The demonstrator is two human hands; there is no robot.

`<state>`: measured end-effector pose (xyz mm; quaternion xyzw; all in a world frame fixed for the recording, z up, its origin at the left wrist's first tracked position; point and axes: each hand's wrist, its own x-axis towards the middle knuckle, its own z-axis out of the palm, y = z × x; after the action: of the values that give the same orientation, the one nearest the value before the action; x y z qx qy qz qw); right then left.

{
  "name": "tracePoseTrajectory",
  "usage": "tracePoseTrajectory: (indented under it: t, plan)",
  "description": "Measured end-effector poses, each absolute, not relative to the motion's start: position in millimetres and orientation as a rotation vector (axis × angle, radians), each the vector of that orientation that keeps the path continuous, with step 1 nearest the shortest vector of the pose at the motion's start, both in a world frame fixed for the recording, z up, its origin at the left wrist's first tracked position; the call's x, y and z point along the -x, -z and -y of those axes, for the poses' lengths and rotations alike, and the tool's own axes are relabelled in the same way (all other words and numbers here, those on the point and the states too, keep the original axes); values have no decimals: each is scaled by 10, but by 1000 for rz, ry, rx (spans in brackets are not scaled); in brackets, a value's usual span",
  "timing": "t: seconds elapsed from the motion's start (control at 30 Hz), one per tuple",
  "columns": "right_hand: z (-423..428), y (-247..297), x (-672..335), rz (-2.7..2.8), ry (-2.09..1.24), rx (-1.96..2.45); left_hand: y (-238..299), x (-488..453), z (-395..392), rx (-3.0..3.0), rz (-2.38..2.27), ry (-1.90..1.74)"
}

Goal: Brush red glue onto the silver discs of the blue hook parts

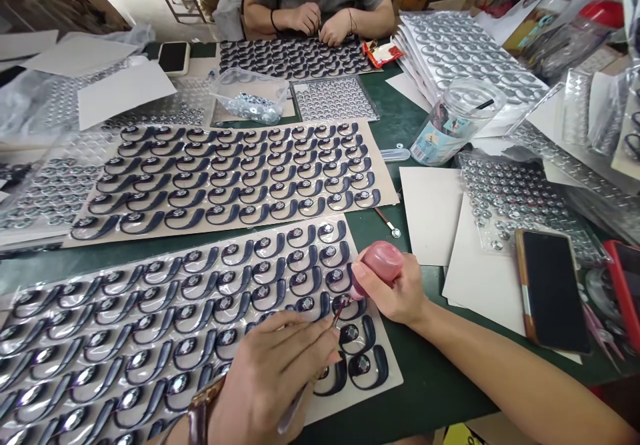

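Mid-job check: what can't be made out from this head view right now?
- Head view: the tip of the thin tool in the left hand is too small to tell if it touches an ear-hook piece.
- Head view: the pink container is partly hidden by the right hand.
- Head view: the near sheet is cut off by the left and bottom edges.
- Head view: what the co-worker's hands hold is too small.

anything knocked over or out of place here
The clear plastic jar lies tipped on its side beside the stack of blister sheets. A thin tool lies loose on the green table. The left hand holds a stick, the right hand a pink bulb; nothing odd there.
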<state>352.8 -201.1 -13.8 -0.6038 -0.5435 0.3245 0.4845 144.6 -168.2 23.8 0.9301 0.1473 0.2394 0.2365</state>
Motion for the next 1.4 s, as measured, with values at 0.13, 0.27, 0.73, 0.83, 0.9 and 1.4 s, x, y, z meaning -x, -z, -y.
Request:
tracePoseTrajectory:
  t: [0.13,0.27,0.73,0.83,0.9,1.4]
  plan:
    - [2024,168,-3514,1340,-788,1455,-212,-1438,1595,-2314,-499,-658]
    - [2046,209,-3501,1319,-765,1425,-146,-1417,1557,-2160,-593,-655]
    - [1763,-31,-3538,1161,-772,1395,-233,-1377,1566,-2562,-363,-735]
    - [1708,38,-3513,1133,-667,1376,-183,-1390,1520,-2768,-340,-694]
    - [1701,97,-3508,1128,-660,1357,-131,-1399,1497,-2845,-324,-657]
    - [1710,231,-3512,1261,-736,1389,-45,-1459,1678,-3328,-2,-454]
